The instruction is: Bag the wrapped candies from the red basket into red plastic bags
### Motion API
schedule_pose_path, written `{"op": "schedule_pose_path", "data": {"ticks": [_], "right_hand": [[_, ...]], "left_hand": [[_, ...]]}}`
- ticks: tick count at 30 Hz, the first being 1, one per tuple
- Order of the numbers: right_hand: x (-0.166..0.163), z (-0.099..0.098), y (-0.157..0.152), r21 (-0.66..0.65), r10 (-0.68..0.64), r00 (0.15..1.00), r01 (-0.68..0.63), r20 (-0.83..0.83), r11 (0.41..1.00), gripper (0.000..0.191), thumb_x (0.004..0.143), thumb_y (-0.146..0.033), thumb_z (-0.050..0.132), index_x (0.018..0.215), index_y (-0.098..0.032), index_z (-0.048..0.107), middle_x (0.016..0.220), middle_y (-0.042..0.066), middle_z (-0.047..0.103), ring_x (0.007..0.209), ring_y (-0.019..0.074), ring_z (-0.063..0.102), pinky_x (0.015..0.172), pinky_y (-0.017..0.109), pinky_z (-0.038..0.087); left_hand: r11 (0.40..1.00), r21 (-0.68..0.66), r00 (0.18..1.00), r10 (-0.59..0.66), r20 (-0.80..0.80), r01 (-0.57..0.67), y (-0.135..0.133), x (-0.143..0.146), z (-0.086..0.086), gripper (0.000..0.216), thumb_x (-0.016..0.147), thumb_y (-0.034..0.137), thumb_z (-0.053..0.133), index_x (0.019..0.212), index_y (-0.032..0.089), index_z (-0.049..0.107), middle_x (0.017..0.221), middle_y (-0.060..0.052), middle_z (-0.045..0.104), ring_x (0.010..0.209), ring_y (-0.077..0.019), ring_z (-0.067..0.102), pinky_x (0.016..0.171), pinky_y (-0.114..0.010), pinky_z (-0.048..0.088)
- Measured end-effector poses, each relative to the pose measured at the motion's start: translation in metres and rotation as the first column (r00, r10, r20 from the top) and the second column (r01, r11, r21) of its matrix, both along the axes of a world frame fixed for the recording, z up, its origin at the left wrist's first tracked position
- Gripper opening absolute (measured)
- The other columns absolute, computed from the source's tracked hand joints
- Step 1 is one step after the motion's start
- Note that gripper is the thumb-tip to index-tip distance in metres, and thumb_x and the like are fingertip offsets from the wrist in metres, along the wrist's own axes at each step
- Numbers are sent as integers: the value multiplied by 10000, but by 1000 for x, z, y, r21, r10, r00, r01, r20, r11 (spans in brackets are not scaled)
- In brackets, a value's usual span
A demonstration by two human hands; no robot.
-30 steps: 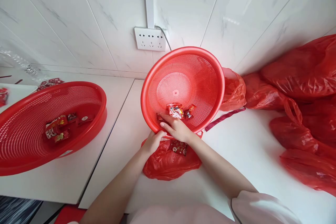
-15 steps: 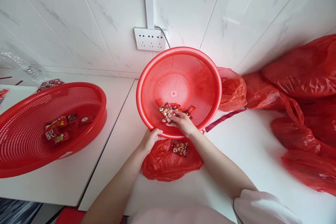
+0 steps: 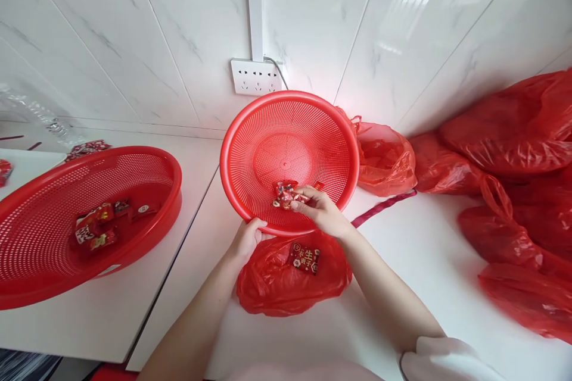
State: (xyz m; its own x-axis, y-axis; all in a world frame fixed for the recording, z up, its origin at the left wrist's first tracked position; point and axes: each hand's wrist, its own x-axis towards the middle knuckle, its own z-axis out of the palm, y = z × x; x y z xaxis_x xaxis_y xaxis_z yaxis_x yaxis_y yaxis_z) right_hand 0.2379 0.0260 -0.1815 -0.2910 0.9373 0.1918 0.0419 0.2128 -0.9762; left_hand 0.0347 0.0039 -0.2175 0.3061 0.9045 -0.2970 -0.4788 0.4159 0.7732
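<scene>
A red perforated plastic basket (image 3: 232, 175) leans toward me, its inside facing me. At its near-left rim my left hand (image 3: 248, 238) is closed on the edge. My right hand (image 3: 322, 212) reaches over the near rim, fingers closed on small red wrapped candies (image 3: 286, 195) low in the basket; how many it holds is hidden. Just below the basket lies an open red plastic bag (image 3: 272, 292). Inside it shows a dark red packet (image 3: 305, 257) with gold characters.
Another red basket (image 3: 165, 169) with several wrapped sweets (image 3: 100, 220) stands tilted at left. Red plastic bags (image 3: 504, 119) crowd the right side, with a smaller red bag (image 3: 385, 158) beside the central basket. A dark red ribbon (image 3: 384, 207) lies nearby. Behind is a tiled wall with a socket panel (image 3: 255, 78).
The held basket has shifted slightly left. My right hand has moved right relative to it and now has its fingers bunched around the candies. The view has tilted up a little.
</scene>
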Motion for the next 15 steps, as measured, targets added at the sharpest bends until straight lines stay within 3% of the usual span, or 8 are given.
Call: {"op": "schedule_pose_path", "data": {"ticks": [3,5,7,9,12,15], "right_hand": [[11,15,-9,20,110,954,-121,280,993,296,870,-351,629,1128,-209,652,964,42,694,852,179,636,781,306,498],[14,23,-16,-37,252,867,-262,430,964,252,888,-312,595,1118,-220,640,836,15,685,718,162,622,678,288,490],[13,26,-22,-34,311,792,-346,525,938,189,897,-286,574,1056,-222,653,839,20,684,733,170,630,682,295,492],[10,24,-23,70,215,780,-314,587,947,165,902,-265,562,1029,-215,656,966,54,681,867,195,641,782,324,498],[6,12,-17,241,-54,759,-138,649,961,199,908,-236,551,1089,-202,627,1087,97,640,998,220,620,886,354,478],[4,-5,-6,303,-286,615,80,735,950,263,910,-230,551,1163,-168,582,1115,142,624,1043,259,607,887,384,473]], "left_hand": [[998,18,996,61,-66,-60,3,-3,-5,296,714,166,599,998,100,653,995,-104,730,920,-269,697,854,-433,563],[996,36,992,85,-91,-82,3,-4,-7,241,713,172,599,935,97,657,937,-99,734,880,-260,700,827,-416,572],[997,38,993,78,-86,-74,3,-3,-7,236,715,177,596,926,90,656,911,-105,734,885,-268,699,830,-424,570],[997,32,995,68,-68,-66,2,-2,-5,264,709,174,602,953,85,649,924,-113,734,920,-286,696,855,-447,561],[997,34,994,78,-71,-76,-2,1,-1,327,684,165,630,1005,100,640,979,-108,731,985,-299,683,893,-464,546],[998,40,993,43,-107,-38,-7,3,0,340,680,181,644,1013,112,650,1002,-105,731,1013,-305,676,919,-467,532]]}}
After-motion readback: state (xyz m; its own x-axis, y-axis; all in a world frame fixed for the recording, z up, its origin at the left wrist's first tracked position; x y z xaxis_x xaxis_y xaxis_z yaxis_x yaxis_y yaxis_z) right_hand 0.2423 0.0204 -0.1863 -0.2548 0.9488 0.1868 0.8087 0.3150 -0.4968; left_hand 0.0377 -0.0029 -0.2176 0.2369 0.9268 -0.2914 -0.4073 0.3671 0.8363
